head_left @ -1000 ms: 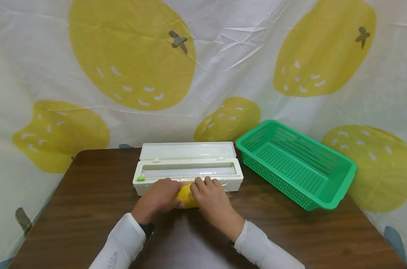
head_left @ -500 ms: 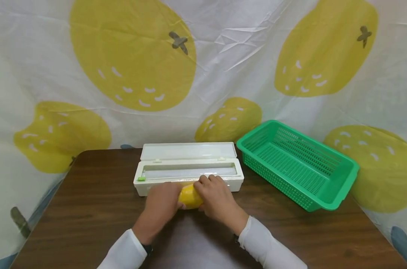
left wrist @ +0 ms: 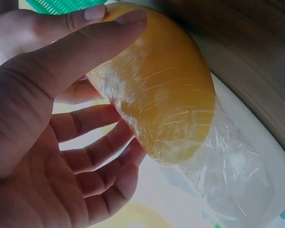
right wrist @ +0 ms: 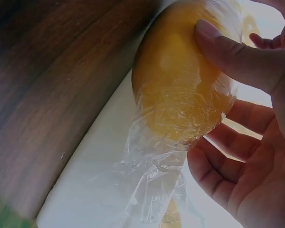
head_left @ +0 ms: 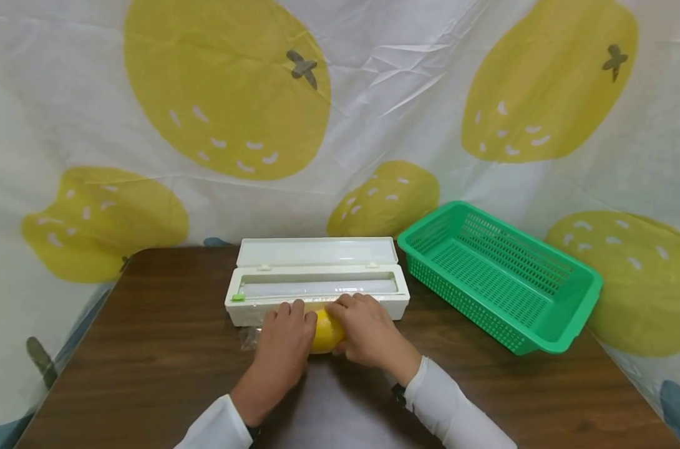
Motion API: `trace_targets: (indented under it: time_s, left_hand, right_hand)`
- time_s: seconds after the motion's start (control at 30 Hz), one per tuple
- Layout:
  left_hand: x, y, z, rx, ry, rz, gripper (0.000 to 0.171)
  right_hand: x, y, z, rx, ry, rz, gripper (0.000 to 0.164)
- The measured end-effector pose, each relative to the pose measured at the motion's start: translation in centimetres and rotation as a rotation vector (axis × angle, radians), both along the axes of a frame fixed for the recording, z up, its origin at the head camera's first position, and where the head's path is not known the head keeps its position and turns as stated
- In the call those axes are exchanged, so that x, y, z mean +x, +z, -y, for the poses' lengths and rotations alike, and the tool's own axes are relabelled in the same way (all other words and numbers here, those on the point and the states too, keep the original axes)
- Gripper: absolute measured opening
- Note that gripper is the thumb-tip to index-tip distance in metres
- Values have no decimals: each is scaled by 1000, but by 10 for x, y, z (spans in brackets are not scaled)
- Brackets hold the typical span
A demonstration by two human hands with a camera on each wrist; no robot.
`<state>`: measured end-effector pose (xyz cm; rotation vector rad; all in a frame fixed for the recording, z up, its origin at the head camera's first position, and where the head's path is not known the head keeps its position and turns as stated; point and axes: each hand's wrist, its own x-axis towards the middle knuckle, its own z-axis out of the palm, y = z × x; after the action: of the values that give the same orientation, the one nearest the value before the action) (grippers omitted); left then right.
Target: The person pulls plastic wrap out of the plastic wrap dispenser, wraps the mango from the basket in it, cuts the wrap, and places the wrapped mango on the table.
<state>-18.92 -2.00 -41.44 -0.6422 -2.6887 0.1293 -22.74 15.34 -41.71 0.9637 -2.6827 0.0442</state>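
Note:
A smooth yellow mango [head_left: 327, 330] in clear plastic wrap is held between both hands, just in front of the white wrap dispenser [head_left: 393, 307]. My left hand [head_left: 284, 340] grips its left end; in the left wrist view the thumb lies along the near side and the fingers curl at the far side. On the other end, my right hand [head_left: 370, 333] pinches it between thumb and curled fingers. Loose crinkled plastic wrap [left wrist: 232, 166] trails off the left end, and more wrap [right wrist: 147, 180] hangs from the right end in the right wrist view.
The dispenser's lid [head_left: 317, 251] stands raised at the back, showing a roll of wrap [head_left: 317, 287] and a green slider [head_left: 238, 298]. To the right sits a green plastic basket [head_left: 463, 299]. Brown wooden table [head_left: 160, 324] below; lemon-print cloth [head_left: 396, 112] hangs behind.
My left hand has turned on the mango, its fingers now pointing forward over it. The loose wrap at the left has come into view. My right hand has shifted slightly right, still holding the mango.

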Motion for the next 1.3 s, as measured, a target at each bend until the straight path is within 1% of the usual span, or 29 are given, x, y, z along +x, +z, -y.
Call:
trace_targets:
  time_s: [0.1,0.3,0.5,0.6,0.67,0.73,0.83,0.93,1.03,1.13,1.23,1.3]
  left_hand:
    - [-1,0,-1,-8,3,3,51]
    - [-3,-3,0,-13,-16,-13,44]
    - [-3,-7,-1,-21,-22,-41,44]
    - [-1,-9,-2,-43,-15,-78,39]
    - [0,-10,-3,-51,-7,-108,34]
    - [0,-11,-4,-53,-3,-132,32]
    - [-3,-14,-3,-47,-5,-156,36]
    - [-8,-16,-1,-47,-24,-186,39]
    - [-12,-18,2,-49,-44,-213,36]
    - [-16,-18,4,-41,-66,-205,32]
    - [-19,-16,7,-8,-85,-160,32]
    - [-20,-14,10,15,-91,-126,35]
  right_hand:
    - [0,1,0,21,-1,21,62]
    - [-1,2,0,33,19,24,59]
    - [-1,3,-2,36,40,69,54]
    - [-2,5,-3,4,68,97,52]
    - [-3,5,-4,-29,88,114,56]
    - [-4,6,-5,-58,97,139,61]
    - [-5,6,-6,-76,95,167,68]
    - [-5,6,-7,-75,93,176,65]
    - [-5,6,-6,-78,93,163,62]
    - [-4,6,-7,-90,84,149,60]
    - [-2,8,-7,-100,82,126,59]
    - [-2,9,-7,-103,90,86,56]
